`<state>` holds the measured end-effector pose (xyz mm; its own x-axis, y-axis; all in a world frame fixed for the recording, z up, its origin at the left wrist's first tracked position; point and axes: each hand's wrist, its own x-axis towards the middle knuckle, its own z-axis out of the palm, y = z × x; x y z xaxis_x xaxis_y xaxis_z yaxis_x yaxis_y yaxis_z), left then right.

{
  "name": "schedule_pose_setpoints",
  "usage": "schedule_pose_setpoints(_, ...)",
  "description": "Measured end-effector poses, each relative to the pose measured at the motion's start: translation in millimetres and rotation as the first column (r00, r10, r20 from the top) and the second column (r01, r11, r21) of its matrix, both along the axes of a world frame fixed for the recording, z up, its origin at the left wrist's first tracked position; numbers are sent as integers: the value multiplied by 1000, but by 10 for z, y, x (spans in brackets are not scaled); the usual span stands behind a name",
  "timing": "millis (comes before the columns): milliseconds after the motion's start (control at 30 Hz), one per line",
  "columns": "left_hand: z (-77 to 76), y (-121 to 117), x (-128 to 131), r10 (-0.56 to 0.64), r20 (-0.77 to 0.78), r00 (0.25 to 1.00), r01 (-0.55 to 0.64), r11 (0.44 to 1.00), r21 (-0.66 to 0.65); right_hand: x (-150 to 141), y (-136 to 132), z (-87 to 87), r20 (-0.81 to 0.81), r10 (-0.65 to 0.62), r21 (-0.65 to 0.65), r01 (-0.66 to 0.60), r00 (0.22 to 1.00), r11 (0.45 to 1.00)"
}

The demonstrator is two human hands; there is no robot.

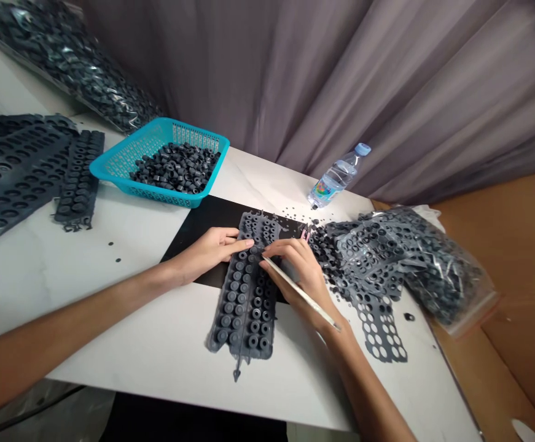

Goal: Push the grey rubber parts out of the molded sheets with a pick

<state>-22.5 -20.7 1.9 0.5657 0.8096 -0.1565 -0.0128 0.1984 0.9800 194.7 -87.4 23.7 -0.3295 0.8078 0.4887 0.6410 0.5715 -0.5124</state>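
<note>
A dark grey moulded rubber sheet (237, 301) with rows of round plugs lies in front of me, partly over a black mat (193, 236). My left hand (218, 248) grips its left edge, thumb on top and the other fingers at the side. Pinched in my right hand (301, 264) is a thin, whitish pen-like tool (306, 299), slanting across the palm. Its tip is near the sheet's upper middle, and my fingers partly hide it. Small dark rubber pieces (325, 248) and a pink-handled item (305, 233) lie just beyond my right hand.
A blue basket (156, 195) of small black rubber parts stands at the back left. Further left are more rubber sheets (13, 178) and a full plastic bag (74, 61). A water bottle (336, 178), punched scrap sheets (373, 264) and another bag (451, 276) occupy the right.
</note>
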Motion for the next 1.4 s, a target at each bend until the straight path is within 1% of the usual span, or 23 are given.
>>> schedule_pose_setpoints(233, 0, -2, 9, -25, 30, 999, 26, 999, -37, 7, 3, -43, 80, 57, -75, -51, 995, 996)
schedule_pose_setpoints(400, -7, 2, 3, -41, 51, 998, 44, 998, -44, 13, 7, -55, 94, 15, -82, -7, 995, 997)
schedule_pose_setpoints(600, -16, 16, 0, -138, 106, 985, 144, 988, -59, 6, 21, -107, 127, -35, -88, 46, 991, 995)
schedule_pose_setpoints(867, -19, 14, 17, -106, 53, 993, 108, 994, -31, -69, 5, -140, 201, -58, -67, 73, 978, 995)
schedule_pose_setpoints(933, -33, 13, 27, -102, 49, 994, 103, 994, -22, -106, 10, -161, 201, -100, -57, 113, 974, 992)
schedule_pose_setpoints(1000, -53, 12, 36, -104, 57, 993, 105, 994, -22, -122, 25, -187, 157, -198, -48, 207, 968, 977)
schedule_pose_setpoints(1033, -62, 11, 41, -104, 62, 993, 106, 994, -25, -113, 37, -200, 113, -270, -44, 276, 956, 960)
schedule_pose_setpoints(1100, -74, 6, 45, -109, 69, 992, 111, 993, -29, -49, 65, -225, 13, -422, -40, 423, 906, 905)
schedule_pose_setpoints(1167, -71, -2, 44, -109, 60, 992, 111, 993, -29, 66, 91, -249, -33, -522, -37, 521, 852, 853)
schedule_pose_setpoints(1233, -50, -10, 36, -106, 44, 993, 107, 994, -26, 186, 109, -271, 11, -550, -47, 550, 835, 834)
schedule_pose_setpoints(1300, -14, -17, 24, -114, 36, 993, 115, 993, -25, 254, 117, -284, 56, -553, -87, 556, 831, 827)
schedule_pose_setpoints(1333, 5, -20, 17, -128, 37, 991, 129, 991, -23, 257, 118, -284, 49, -540, -124, 542, 840, 831)
schedule_pose_setpoints(1400, 39, -22, 3, -159, 24, 987, 159, 987, -18, 202, 110, -270, -45, -483, -209, 465, 874, 861)
